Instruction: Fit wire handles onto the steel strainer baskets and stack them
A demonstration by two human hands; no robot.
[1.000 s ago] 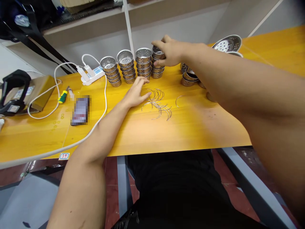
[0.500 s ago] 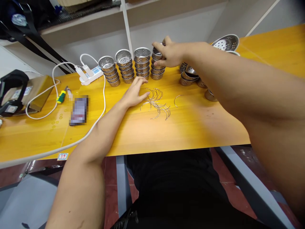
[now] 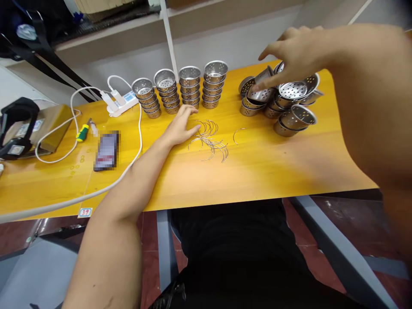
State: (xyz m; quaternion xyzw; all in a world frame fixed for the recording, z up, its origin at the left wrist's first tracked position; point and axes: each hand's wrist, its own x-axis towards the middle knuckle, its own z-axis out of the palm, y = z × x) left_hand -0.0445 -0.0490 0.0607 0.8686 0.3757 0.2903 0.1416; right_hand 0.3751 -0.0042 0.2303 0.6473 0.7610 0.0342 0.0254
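My left hand [image 3: 182, 126] rests on the yellow table with its fingers stretched and thumb apart. It holds nothing, and its thumb lies at the edge of a spread of thin curved metal wires [image 3: 209, 139]. My right hand [image 3: 289, 53] reaches over a jumbled pile of perforated metal cups, fingers spread. Its thumb is over or against a tilted cup [image 3: 262, 93]; whether it touches is unclear. Part of the pile is hidden under the hand. Several upright stacks of such cups stand along the back, the rightmost stack [image 3: 213, 86] nearest the pile.
A white power strip [image 3: 124, 104] with plugged-in cables sits left of the stacks. One cable runs across the table over my left forearm. A blurred phone [image 3: 107, 150], a green-yellow screwdriver [image 3: 83, 133] and a cardboard box [image 3: 56, 128] lie left. One single wire [image 3: 235, 135] lies apart.
My right hand has left the top of the rightmost stack, where a cup now sits, and moved right over the loose pile. My left hand has stayed in place.
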